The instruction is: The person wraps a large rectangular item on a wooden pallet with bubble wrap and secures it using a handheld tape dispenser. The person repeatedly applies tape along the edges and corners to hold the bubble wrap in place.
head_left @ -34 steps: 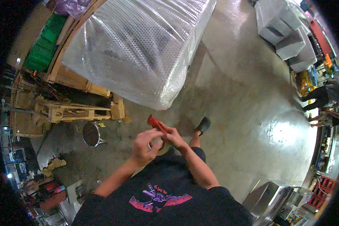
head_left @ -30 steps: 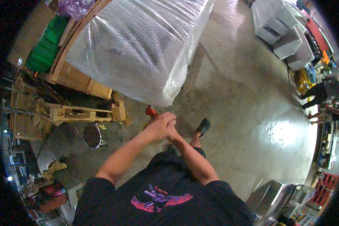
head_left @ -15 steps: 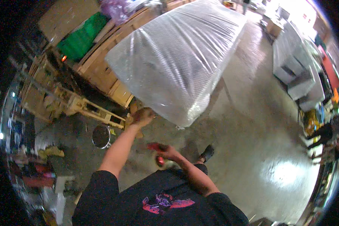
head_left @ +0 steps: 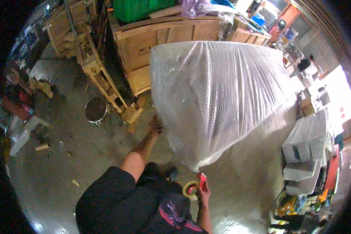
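Observation:
A large block-shaped object in clear bubble wrap (head_left: pixel 222 93) fills the middle of the view, its wrap gathered at the near corner. My right hand (head_left: pixel 204 192) grips a red tape dispenser (head_left: pixel 202 180) just below that corner. On the dispenser sits a roll of yellowish tape (head_left: pixel 185 188) with a red hub. My left hand (head_left: pixel 156 125) is beside the lower left edge of the wrapped object. Its fingers are dark and blurred, and whether they touch the wrap cannot be made out.
Wooden crates (head_left: pixel 171 35) stand behind the wrapped object, with a green bin (head_left: pixel 140 9) on top. To the left are a wooden pallet frame (head_left: pixel 103 80), wood offcuts (head_left: pixel 133 113) and a round stool (head_left: pixel 96 110). Grey wrapped panels (head_left: pixel 306 136) stand at the right; a person (head_left: pixel 300 222) is below them.
The view has turned, and the wrapped object's near corner now appears lower. My right hand has moved rightward with the tape dispenser to that corner. My left hand stays near the object's left side.

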The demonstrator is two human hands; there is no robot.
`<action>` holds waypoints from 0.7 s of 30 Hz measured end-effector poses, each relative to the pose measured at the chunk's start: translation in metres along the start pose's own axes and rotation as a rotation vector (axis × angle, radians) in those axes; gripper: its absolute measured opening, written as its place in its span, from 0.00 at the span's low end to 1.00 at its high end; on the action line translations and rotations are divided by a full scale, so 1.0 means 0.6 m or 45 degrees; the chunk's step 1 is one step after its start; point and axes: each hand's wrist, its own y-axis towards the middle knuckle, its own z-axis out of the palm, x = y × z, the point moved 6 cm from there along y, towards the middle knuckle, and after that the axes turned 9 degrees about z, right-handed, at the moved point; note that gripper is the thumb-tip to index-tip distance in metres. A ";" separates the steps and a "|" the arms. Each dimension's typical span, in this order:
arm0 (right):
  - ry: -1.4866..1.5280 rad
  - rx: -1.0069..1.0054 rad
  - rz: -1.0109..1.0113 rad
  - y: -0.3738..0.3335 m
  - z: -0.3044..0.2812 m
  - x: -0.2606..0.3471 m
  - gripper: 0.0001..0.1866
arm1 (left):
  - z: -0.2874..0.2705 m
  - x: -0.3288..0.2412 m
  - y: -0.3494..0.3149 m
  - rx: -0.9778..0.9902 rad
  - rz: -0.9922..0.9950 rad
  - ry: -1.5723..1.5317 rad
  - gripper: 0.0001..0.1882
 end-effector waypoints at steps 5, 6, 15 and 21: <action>-0.326 -0.021 0.085 0.034 0.006 0.035 0.41 | 0.020 0.069 0.022 -0.577 0.067 0.278 0.29; -0.254 0.026 -0.043 0.038 0.011 0.045 0.41 | 0.032 0.071 0.019 -0.638 0.118 0.291 0.27; -0.208 -0.219 -0.063 0.019 0.077 0.027 0.28 | 0.122 0.046 -0.004 -0.622 0.006 0.643 0.22; -0.073 -0.209 -0.008 -0.022 0.205 -0.045 0.29 | 0.039 0.086 -0.041 -0.267 -0.154 0.577 0.23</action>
